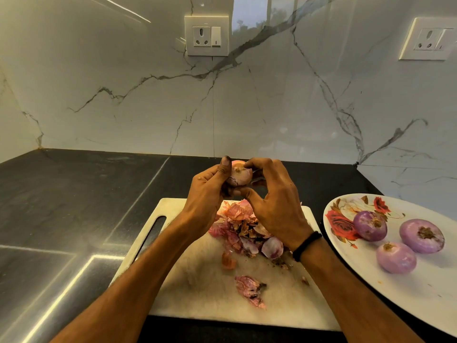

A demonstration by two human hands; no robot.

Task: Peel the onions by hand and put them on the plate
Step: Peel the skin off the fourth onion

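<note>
Over white stone cutting board [197, 280], lower centre, grips partly skinned pink onion [239, 175] in left hand [205, 194], pinches it with right hand [272, 201], shedding papery pink skins [237, 226] there. Reserves floral white plate [420, 293], right, for peeled purple onions [395, 257].

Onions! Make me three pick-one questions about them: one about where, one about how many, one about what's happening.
1. Where is the plate from the cutting board? A left; B right; C on top.
2. How many peeled onions lie on the plate? A two; B three; C five.
3. The held onion is: A gripped by the left hand and right hand above the board; B lying on the plate; C sliced in half.
Answers: B, the plate sits at the board's right edge; B, three purple ones show there; A, both hands grip it over the board.
</note>
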